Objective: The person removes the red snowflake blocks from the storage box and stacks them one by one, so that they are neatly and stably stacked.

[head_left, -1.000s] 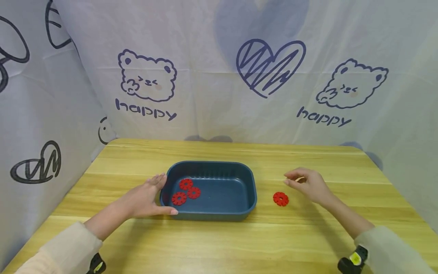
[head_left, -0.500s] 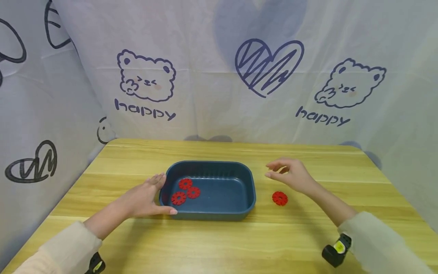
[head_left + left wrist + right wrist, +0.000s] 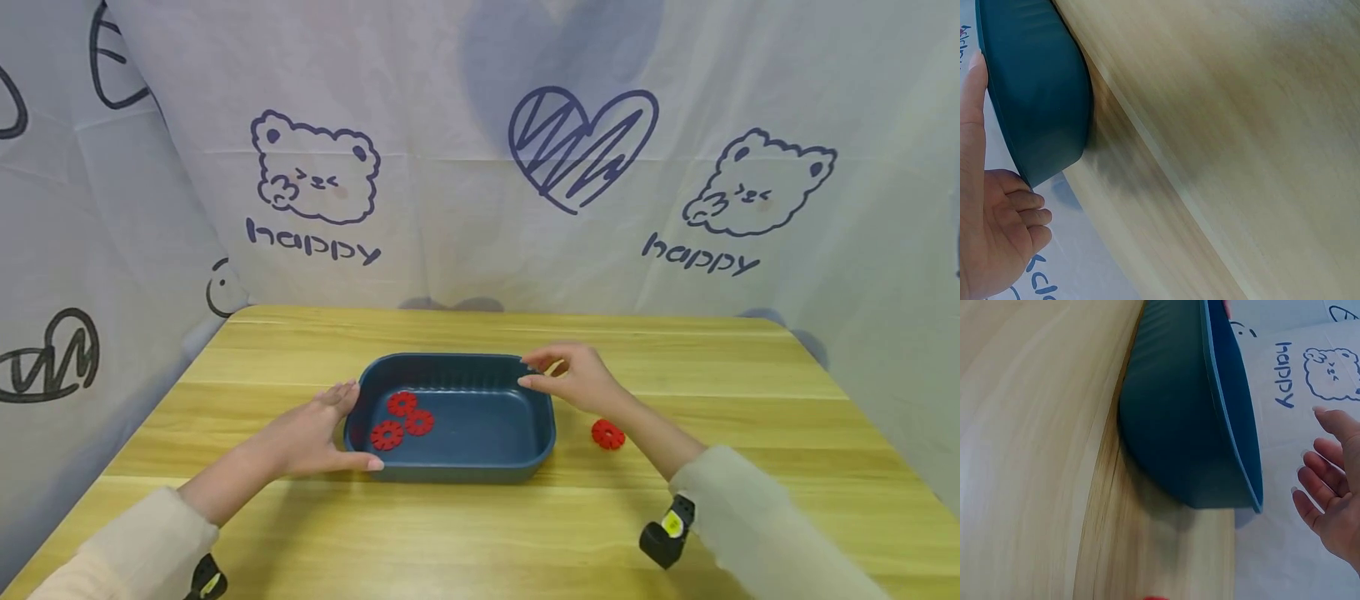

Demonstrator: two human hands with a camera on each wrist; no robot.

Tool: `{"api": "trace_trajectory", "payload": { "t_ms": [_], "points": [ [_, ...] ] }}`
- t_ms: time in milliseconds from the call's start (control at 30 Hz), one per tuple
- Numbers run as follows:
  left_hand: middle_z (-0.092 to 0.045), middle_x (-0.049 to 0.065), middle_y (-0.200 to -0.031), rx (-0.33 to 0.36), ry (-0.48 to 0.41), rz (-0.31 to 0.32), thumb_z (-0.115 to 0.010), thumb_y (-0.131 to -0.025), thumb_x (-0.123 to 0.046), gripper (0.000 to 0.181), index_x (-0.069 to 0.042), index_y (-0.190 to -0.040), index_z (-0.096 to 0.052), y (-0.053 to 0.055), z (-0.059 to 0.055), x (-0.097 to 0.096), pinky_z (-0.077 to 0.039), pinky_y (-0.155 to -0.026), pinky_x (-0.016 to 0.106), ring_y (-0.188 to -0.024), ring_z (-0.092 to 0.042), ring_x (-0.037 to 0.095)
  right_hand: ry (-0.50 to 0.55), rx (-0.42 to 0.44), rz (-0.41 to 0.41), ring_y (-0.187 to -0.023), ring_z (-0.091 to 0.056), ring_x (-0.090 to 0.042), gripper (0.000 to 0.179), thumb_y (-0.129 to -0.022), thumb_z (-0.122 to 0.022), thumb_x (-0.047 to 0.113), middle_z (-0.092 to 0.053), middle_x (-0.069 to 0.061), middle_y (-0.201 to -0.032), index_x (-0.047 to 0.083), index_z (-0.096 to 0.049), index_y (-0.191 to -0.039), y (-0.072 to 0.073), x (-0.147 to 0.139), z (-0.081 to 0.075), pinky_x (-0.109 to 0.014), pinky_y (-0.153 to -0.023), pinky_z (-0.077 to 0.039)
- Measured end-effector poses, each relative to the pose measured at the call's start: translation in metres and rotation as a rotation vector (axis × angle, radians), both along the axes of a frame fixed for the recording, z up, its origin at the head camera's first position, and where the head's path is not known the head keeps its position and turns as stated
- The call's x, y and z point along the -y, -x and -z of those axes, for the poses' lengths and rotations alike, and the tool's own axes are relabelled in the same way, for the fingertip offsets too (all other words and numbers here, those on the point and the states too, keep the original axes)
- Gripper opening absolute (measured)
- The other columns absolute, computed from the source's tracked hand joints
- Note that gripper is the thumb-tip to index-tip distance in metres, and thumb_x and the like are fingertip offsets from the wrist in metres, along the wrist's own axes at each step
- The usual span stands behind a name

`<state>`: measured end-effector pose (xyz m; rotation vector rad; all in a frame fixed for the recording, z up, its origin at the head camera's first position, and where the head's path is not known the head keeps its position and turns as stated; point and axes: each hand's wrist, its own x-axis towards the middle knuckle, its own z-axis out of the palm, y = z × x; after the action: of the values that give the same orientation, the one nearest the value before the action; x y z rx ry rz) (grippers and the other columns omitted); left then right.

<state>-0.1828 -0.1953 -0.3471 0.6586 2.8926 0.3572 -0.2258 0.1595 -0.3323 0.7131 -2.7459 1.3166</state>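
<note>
A dark blue rectangular plastic bin (image 3: 480,446) stands mid-table. Several notched red plastic snowflake discs are in view: three lie flat in its left part, one of them here (image 3: 387,435), and a single disc (image 3: 608,434) sits on the wood to the right. My left hand (image 3: 307,437) rests against the bin's left end, thumb along the near rim, fingers at the left side. Over the bin's right end hovers my right hand (image 3: 573,379), fingers loosely bent; in the right wrist view, this hand (image 3: 1335,487) shows nothing held and is apart from the bin wall (image 3: 1179,412).
The light wooden table (image 3: 450,542) ends at a white cloth (image 3: 442,217) printed with bears and a heart. Another cloth panel (image 3: 97,233) hangs at the left. A black wrist camera (image 3: 667,533) is strapped below my right sleeve.
My right hand has moved left from beside the loose red disc to above the bin's right end. The left hand stays on the bin, and the discs lie as before.
</note>
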Motion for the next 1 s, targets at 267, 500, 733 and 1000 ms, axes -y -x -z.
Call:
{"api": "trace_trajectory", "payload": {
  "t_ms": [267,500,733,1000],
  "points": [
    [-0.027,0.029,-0.147,-0.015,0.004,0.006,-0.059,-0.07,-0.073,0.114,0.011,-0.14,-0.029,0.0,-0.001,-0.001,-0.032,-0.104,0.058,-0.134,-0.027,0.047,0.037,-0.001,-0.064,-0.084,-0.059,-0.02,0.029,-0.081,-0.071,0.015,-0.066,-0.018,-0.098,0.0,-0.068,-0.106,0.001,0.027,0.003,-0.031,-0.072,-0.051],
    [-0.027,0.028,-0.147,-0.017,0.013,0.001,-0.058,-0.069,-0.074,0.114,0.011,-0.14,-0.029,0.0,-0.003,-0.002,-0.031,-0.104,0.058,-0.134,-0.027,0.047,0.052,0.013,-0.108,-0.085,-0.06,-0.021,0.03,-0.083,-0.07,0.017,-0.066,-0.018,-0.097,-0.002,-0.067,-0.107,0.003,0.046,0.008,-0.028,-0.072,-0.05],
    [-0.026,0.029,-0.148,-0.009,0.015,-0.003,-0.059,-0.069,-0.073,0.114,0.011,-0.141,-0.028,-0.001,-0.003,-0.001,-0.031,-0.104,0.059,-0.134,-0.027,0.047,0.039,0.046,-0.127,-0.085,-0.06,-0.019,0.03,-0.083,-0.07,0.019,-0.065,-0.016,-0.1,0.001,-0.067,-0.107,0.004,0.067,0.018,-0.021,-0.073,-0.049],
    [-0.026,0.028,-0.148,-0.007,0.019,-0.006,-0.06,-0.07,-0.072,0.113,0.01,-0.141,-0.027,-0.001,-0.003,-0.001,-0.033,-0.102,0.06,-0.134,-0.027,0.048,0.051,0.067,-0.134,-0.086,-0.059,-0.02,0.03,-0.082,-0.071,0.018,-0.065,-0.017,-0.1,0.0,-0.068,-0.105,0.005,0.094,0.03,-0.018,-0.07,-0.047]
  ]
}}
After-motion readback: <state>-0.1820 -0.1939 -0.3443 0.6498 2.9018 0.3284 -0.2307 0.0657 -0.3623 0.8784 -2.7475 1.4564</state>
